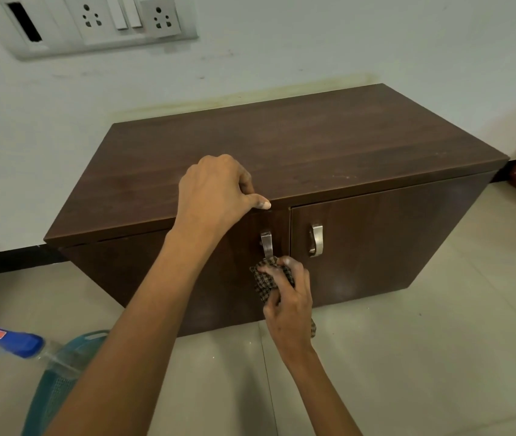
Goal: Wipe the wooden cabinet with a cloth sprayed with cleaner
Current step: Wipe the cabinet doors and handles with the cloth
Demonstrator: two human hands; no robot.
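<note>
I am bracing my left hand (215,190), loosely curled, on the cabinet (313,143) top's front edge; my right hand (288,297) is gripping the cloth (266,281) under the left door's handle (266,245), where it could snag.

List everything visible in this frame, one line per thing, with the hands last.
cabinet: 1, dark brown wood, against the wall
door handles: 2, silver, on the door fronts
cloth: 1, brown checked, at the left handle
spray bottle: 1, clear with blue cap, floor at left
basket: 1, teal, floor at lower left
socket panel: 1, white, on the wall
left hand: gripping the top's front edge
right hand: holding the cloth
</note>
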